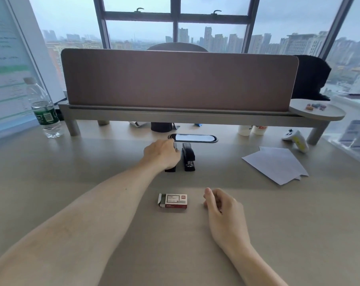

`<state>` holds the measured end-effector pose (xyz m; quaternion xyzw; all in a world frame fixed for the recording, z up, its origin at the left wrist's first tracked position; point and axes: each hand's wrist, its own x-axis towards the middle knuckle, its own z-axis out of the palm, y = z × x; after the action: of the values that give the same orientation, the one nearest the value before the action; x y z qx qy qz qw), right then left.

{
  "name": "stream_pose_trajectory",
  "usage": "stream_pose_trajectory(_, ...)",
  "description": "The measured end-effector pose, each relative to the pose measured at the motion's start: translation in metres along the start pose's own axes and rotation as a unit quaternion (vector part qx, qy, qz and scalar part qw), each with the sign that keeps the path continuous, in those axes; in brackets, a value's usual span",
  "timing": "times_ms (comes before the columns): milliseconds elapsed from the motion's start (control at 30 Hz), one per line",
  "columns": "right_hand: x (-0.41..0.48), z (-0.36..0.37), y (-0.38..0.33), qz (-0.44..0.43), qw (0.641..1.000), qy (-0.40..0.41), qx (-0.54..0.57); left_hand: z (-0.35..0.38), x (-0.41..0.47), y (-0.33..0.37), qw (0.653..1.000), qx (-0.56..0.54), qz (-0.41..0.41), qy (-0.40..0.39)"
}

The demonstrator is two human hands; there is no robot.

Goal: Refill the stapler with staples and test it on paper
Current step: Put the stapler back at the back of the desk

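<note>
Two black staplers sit side by side toward the far middle of the table [71, 172]. The right stapler [188, 158] stands free, its metal front end pointing toward the person. The left stapler [171, 168] is mostly hidden under the left hand [161, 154], which reaches out and curls its fingers down over the top of it; only the near end and a strip along its right side show. Whether the fingers truly clamp it or merely rest on it cannot be told.

Nearer the person lies a small red-and-white box of staples [172, 200], flat on the table with its left end flap open. Just to its right, apart from it, the right hand [221, 205] rests on the table, loosely curled, thumb against the bent fingers, holding nothing.

A loose stack of white paper [275, 164] lies well off to the right. Behind the staplers an oval cable grommet [193, 138] is set into the table, under a raised shelf [175, 117] that carries a brown divider panel [179, 79]. A water bottle [43, 109] stands at the far left, and a white game controller [296, 139] lies at the far right.
</note>
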<state>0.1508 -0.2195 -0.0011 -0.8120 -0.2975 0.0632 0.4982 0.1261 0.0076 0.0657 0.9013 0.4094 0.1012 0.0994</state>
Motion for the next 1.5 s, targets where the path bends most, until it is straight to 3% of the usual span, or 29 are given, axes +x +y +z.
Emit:
stream_pose_trajectory(300,-0.001,-0.001,0.002,-0.010,1.000,0.006,-0.010,-0.001,-0.019,-0.014,0.999,-0.038,-0.029,0.013)
stream_pose_trajectory(500,0.000,-0.001,0.003,-0.011,1.000,-0.008,-0.022,0.009,-0.101,-0.066,0.949,-0.299,0.062,0.077)
stream_pose_trajectory(600,-0.002,0.002,0.000,-0.067,0.994,-0.038,-0.080,0.019,-0.133,-0.088,0.954,-0.268,0.120,0.057)
stream_pose_trajectory(767,-0.003,0.014,-0.006,-0.188,0.967,-0.119,-0.120,0.019,-0.135,-0.087,0.951,-0.266,0.146,0.065)
stream_pose_trajectory(1267,0.008,0.020,0.004,-0.221,0.965,-0.109,-0.086,0.035,-0.127,-0.068,0.940,-0.331,0.071,0.036)
stream_pose_trajectory(1500,0.008,0.021,0.006,-0.222,0.966,-0.107,-0.081,0.036,-0.130,-0.072,0.921,-0.378,0.096,-0.005)
